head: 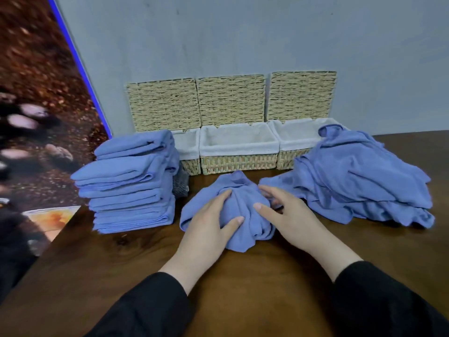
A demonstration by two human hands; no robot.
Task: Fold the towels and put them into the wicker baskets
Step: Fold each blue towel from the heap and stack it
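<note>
Three wicker baskets (239, 152), two hands (209, 222) on one crumpled towel (245, 190).

No writing, label, brand, number or sign can be read anywhere in the view.
</note>
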